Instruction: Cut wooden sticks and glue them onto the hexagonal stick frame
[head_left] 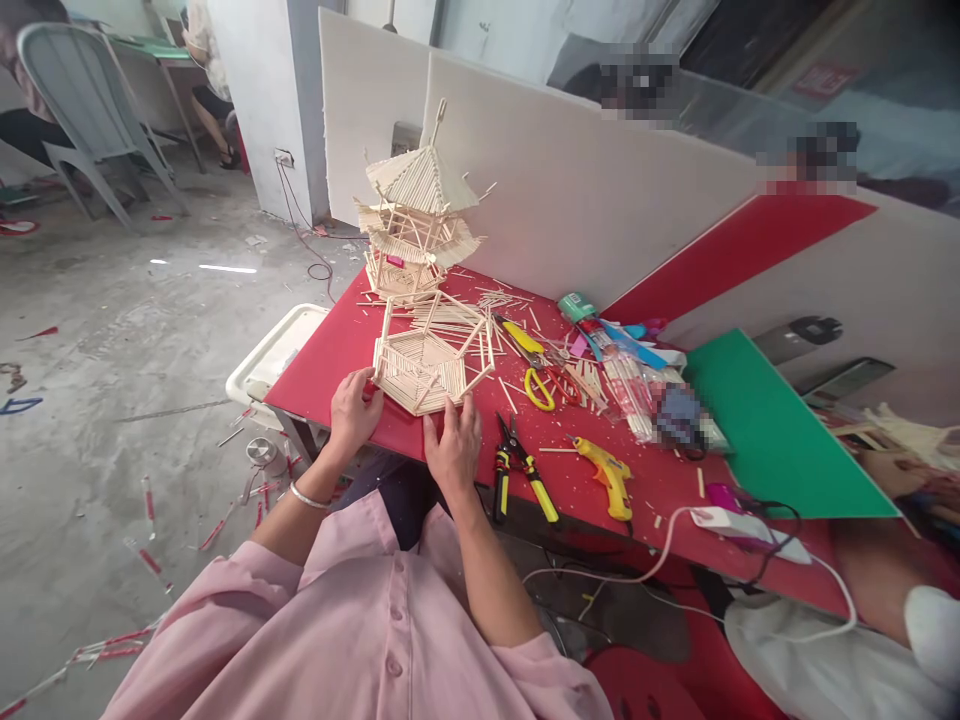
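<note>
A hexagonal frame of thin wooden sticks (429,362) lies on the red table (330,350) near its front edge. My left hand (352,408) rests at the frame's left corner, fingers curled against it. My right hand (454,440) lies at the frame's near edge with fingers spread, touching it. Behind the frame stands a tiered pagoda model of sticks (416,225).
Black-and-yellow pliers (517,470), a yellow glue gun (611,475), yellow scissors (536,375), a stick bundle (626,385) and loose sticks lie to the right. A green board (772,430) and another person's arm (892,470) are at far right. White panels back the table.
</note>
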